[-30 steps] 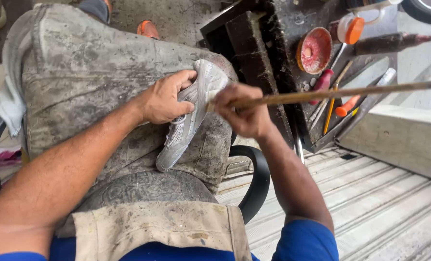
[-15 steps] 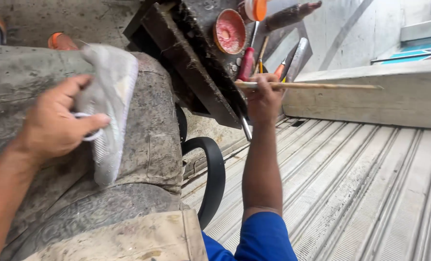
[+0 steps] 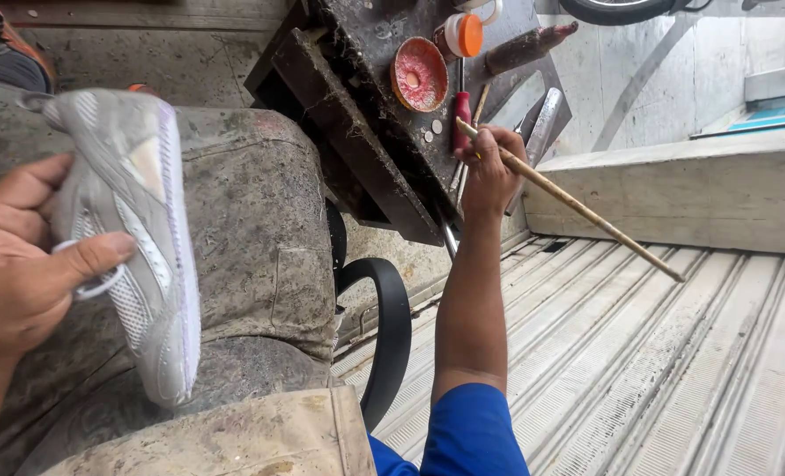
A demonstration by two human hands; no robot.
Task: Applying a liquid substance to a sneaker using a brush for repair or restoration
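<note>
While the left hand (image 3: pixel 18 264) is pinching a grey mesh sports shoe (image 3: pixel 137 238), likely light and floppy, the right hand (image 3: pixel 489 172) is gripping a thin, stiff wooden stick (image 3: pixel 577 207) near its end.

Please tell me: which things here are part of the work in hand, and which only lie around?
In hand:
- grey sports shoe, gripped by the left hand
- long thin wooden stick, held by the right hand over the dark tool tray

Lying about:
- round red tin
- orange-capped bottle
- red-handled tool
- black chair armrest
</note>
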